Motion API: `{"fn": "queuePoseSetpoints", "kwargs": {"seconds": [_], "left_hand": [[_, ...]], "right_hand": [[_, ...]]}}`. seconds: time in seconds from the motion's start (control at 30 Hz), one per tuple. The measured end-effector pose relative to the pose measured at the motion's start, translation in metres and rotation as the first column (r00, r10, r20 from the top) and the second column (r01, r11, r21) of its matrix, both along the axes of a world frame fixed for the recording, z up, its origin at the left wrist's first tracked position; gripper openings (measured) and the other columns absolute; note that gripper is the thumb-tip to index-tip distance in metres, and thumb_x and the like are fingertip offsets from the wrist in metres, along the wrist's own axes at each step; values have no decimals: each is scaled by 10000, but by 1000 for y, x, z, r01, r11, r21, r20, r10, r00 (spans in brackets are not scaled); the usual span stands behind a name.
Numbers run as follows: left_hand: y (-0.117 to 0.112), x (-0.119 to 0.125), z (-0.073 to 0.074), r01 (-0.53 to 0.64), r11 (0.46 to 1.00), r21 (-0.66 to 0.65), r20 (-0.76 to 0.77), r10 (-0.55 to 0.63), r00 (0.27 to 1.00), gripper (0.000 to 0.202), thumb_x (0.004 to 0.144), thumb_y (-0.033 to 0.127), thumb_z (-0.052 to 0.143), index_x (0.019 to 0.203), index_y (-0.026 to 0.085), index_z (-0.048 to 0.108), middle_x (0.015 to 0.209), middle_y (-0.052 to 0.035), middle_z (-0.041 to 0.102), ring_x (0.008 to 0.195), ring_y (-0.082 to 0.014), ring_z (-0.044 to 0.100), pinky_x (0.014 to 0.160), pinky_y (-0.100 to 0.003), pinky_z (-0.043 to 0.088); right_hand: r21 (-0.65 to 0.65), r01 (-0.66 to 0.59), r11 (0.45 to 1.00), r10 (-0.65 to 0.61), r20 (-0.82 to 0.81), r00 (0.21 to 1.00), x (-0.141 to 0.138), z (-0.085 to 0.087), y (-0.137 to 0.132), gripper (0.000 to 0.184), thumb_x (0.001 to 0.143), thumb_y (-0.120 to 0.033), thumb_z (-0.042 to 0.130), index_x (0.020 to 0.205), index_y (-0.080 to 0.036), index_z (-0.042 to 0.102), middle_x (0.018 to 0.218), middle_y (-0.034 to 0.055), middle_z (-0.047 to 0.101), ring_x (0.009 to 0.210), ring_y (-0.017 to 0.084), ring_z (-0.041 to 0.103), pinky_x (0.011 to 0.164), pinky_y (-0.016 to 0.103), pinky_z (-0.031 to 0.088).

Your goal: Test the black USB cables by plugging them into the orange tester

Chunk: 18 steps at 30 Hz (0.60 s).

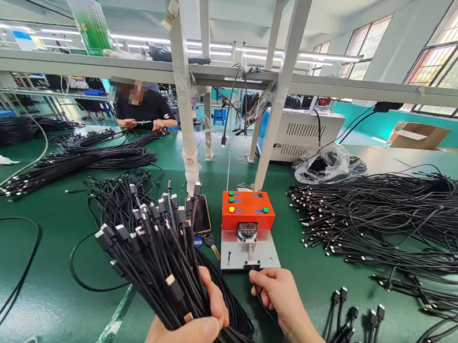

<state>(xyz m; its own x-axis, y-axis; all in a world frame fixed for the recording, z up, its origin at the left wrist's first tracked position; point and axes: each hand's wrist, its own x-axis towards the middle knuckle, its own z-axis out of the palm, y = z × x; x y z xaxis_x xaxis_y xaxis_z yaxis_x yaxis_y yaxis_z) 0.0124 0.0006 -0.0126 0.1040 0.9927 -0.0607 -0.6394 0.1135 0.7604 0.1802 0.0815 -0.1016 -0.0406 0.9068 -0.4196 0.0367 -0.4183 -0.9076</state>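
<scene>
A thick bundle of black USB cables (179, 257), metal plugs fanned out toward the upper left, fills my left hand (188, 334), which is closed around it. My right hand (277, 291) pinches a single black cable (254, 286) at the front edge of a metal plate (269, 258); its plug end is hidden by the fixture there. On that plate sits a small digital gauge (247, 231) with a plunger. Behind it stands an orange control box (249, 207) with green and yellow buttons.
Large cable piles lie at right (401, 218) and left (95, 158). Several loose cable ends (348, 326) rest near the front right edge. A phone (204, 215) and a key (212, 245) lie left of the plate. White frame posts (284, 87) rise behind. A person (145, 108) sits across the table.
</scene>
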Motion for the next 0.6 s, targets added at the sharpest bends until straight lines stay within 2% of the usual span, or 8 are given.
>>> {"fn": "queuePoseSetpoints", "kwargs": {"seconds": [0.6], "left_hand": [[1, 0, -1, 5, 1000, 17, -12, -4, 1000, 362, 628, 194, 638, 963, 256, 515, 692, 6, 573, 614, -125, 495, 646, -309, 409]], "right_hand": [[-4, 10, 1000, -10, -7, 1000, -1, 6, -1, 297, 636, -387, 614, 528, -125, 521, 436, 10, 553, 285, 23, 323, 326, 166, 166]]}}
